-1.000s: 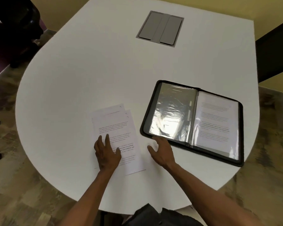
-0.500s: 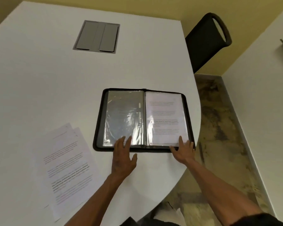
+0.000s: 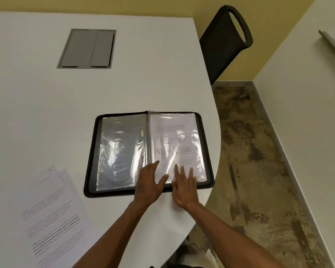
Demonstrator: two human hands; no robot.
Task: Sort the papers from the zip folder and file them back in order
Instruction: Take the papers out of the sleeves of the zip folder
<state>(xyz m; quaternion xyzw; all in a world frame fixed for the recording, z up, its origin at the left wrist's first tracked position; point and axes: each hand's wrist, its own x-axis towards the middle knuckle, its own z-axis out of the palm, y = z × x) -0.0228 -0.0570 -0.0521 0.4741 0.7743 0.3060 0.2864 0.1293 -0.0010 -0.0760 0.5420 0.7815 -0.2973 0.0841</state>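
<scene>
Resting both hands, left (image 3: 147, 185) and right (image 3: 184, 187), fingers spread flat on the sleeved page (image 3: 175, 146) in the folder (image 3: 92, 157), I risked creasing the slippery sleeve if they dragged.

Soft, even indoor light fills the room, seemingly from overhead, and shadows are faint. The clear plastic sleeves (image 3: 122, 149) in the open black zip folder (image 3: 91, 171) throw back crinkled white glare. The curved white table (image 3: 37, 113) looks bright but not blown out. Straight lines bow near the frame edges. The loose printed sheets (image 3: 50, 219) at lower left are smeared, text unreadable.
</scene>
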